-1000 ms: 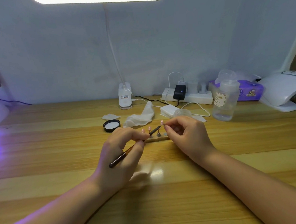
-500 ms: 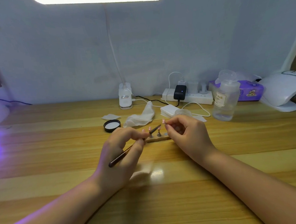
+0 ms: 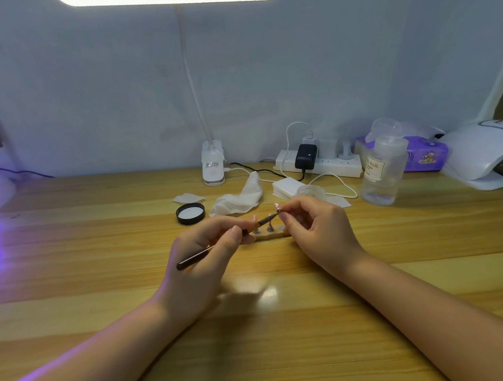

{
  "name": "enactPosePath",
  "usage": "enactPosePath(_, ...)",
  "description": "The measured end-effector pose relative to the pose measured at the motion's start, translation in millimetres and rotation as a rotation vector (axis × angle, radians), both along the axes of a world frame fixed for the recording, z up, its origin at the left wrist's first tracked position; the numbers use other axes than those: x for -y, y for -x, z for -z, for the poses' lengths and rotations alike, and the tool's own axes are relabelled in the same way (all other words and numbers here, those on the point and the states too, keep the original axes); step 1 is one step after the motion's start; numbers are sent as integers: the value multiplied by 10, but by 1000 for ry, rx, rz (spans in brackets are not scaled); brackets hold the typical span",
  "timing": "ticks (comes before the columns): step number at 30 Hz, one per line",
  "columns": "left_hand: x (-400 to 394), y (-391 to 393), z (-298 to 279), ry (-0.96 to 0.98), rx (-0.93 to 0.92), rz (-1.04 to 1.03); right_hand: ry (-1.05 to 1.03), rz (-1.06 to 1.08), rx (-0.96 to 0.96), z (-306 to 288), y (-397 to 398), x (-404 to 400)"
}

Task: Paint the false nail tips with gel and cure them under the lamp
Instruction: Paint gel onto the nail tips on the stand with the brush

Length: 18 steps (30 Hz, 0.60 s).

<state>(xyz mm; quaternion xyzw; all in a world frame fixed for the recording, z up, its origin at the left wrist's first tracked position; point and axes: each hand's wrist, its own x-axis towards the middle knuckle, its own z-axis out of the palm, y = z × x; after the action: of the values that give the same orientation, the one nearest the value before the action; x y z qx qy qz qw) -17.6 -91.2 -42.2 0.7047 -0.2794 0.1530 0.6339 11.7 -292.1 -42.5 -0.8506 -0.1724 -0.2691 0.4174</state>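
Two hands [image 3: 201,262] [image 3: 318,230] met: my left pinched the brush [image 3: 224,242], pointing right at the nail tip [image 3: 277,206] my right fingers pinched.

My left hand [image 3: 201,262] grips a slim dark-handled gel brush [image 3: 227,242], bristles pointing toward two o'clock at the small pink false nail tip [image 3: 277,206] pinched in my right hand [image 3: 318,230], above the striped wooden worktop [image 3: 100,260].
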Motion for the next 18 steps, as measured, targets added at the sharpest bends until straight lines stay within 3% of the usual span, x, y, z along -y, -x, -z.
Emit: enactPosePath(18,24,4,7,15,-13,-75,-8,-17,48,-7,15,-7)
